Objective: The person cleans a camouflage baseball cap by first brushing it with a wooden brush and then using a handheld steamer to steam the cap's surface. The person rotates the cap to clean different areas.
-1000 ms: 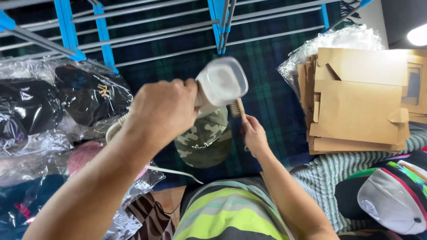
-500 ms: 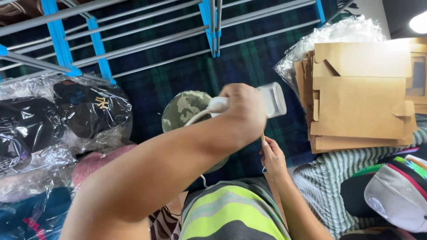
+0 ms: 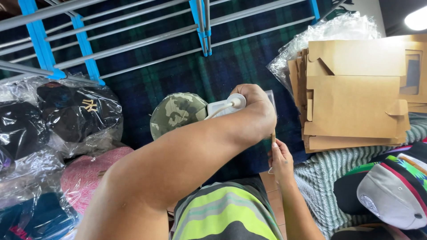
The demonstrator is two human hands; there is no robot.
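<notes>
Dark green-blue tartan cloth [image 3: 178, 75] covers surface, grey-and-blue drying rack [image 3: 133, 42] across it. Left hand [image 3: 255, 113] closed round white corded handheld appliance [image 3: 224, 106], held beside camouflage cap [image 3: 178, 113]. Right hand [image 3: 280, 160] pinches thin wooden stick [image 3: 273, 137] upright below. Flat brown cardboard boxes [image 3: 356, 95] stacked to the right.

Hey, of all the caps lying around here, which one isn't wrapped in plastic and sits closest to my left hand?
The camouflage cap, lying bare on the dark plaid cloth right beside your left hand. The black cap and pink cap are bagged in plastic.
</notes>
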